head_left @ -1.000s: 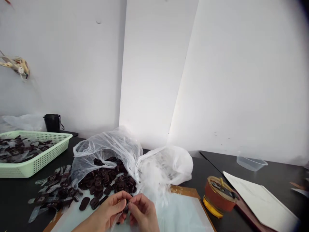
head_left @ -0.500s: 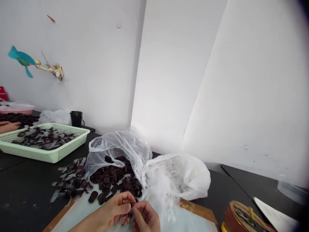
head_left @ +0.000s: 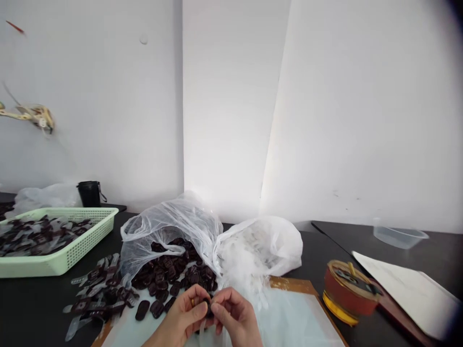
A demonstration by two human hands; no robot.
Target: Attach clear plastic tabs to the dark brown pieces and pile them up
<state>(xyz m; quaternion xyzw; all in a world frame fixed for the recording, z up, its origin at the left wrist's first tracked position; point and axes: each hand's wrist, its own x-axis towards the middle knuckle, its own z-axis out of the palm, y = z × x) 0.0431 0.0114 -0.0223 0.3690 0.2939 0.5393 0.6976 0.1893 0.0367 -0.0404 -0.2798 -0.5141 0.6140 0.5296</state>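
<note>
Low in the middle of the view, my left hand [head_left: 184,315] and my right hand [head_left: 237,320] meet, fingers pinched together on one small dark oval piece [head_left: 207,308]. A ring shows on my left hand. Just beyond them an open clear plastic bag [head_left: 162,226] spills many dark brown oval pieces [head_left: 170,277] onto a pale sheet [head_left: 300,320]. A second plastic bag [head_left: 267,243] beside it holds clear plastic strips.
A green mesh basket [head_left: 72,248] of assembled pieces stands at the left, with a loose pile of assembled pieces [head_left: 97,289] in front of it. A black cup [head_left: 89,193], a red-and-yellow round tin [head_left: 345,291], white paper [head_left: 408,289] and a clear tub [head_left: 400,237] lie on the black table.
The view swung left and then back right. My hands stay together on the small dark piece, with only slight finger movement.
</note>
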